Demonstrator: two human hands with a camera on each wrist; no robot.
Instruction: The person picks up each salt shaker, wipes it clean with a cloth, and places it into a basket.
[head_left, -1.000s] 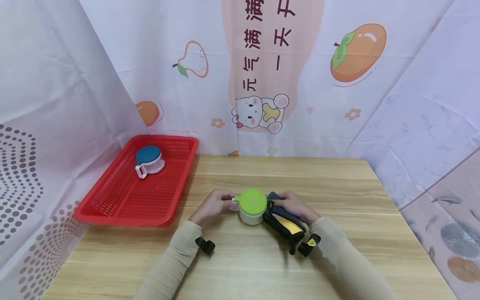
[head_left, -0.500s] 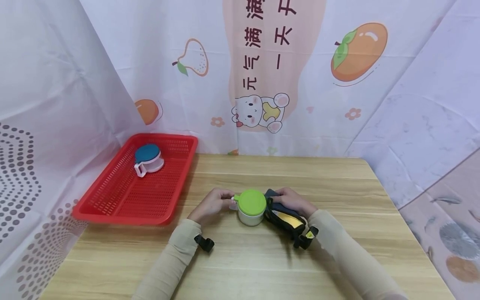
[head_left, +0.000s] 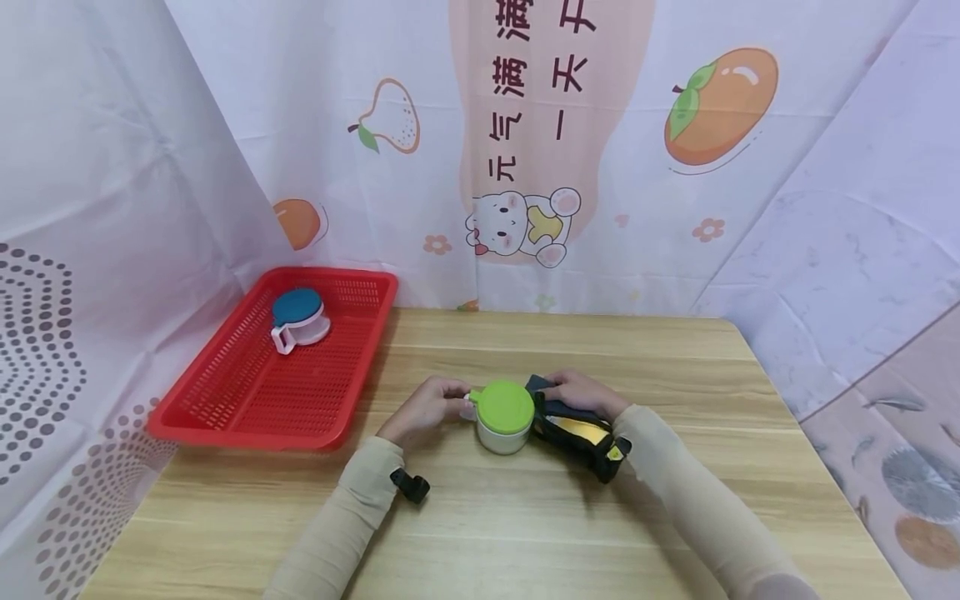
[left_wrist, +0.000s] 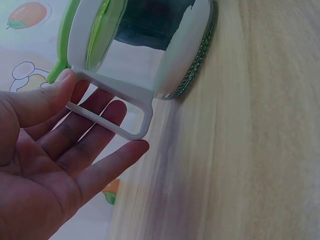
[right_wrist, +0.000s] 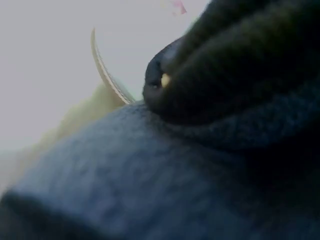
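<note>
My left hand (head_left: 429, 408) pinches the white handle (left_wrist: 146, 117) of a clear seasoning jar (head_left: 505, 417) with a green lid. In the left wrist view the thumb lies by the lid's green tab, with fingers behind the handle. The jar stands upright on the wooden table. My right hand (head_left: 588, 392) grips a dark blue and black fabric pouch (head_left: 583, 430) with a yellow patch, just right of the jar. Whether pouch and jar touch, I cannot tell. Dark fabric (right_wrist: 125, 175) fills much of the blurred right wrist view, where the fingers cannot be made out.
At the left, a red plastic basket (head_left: 348, 400) holds a second jar (head_left: 300, 317) with a blue lid and a white handle. The wooden table (head_left: 495, 525) extends around the hands. A printed white curtain (head_left: 420, 192) hangs behind the table's far edge.
The pouch's near end has swung up and right, closer to my right wrist. My right hand has shifted slightly away from me. My left hand and the jar have barely moved.
</note>
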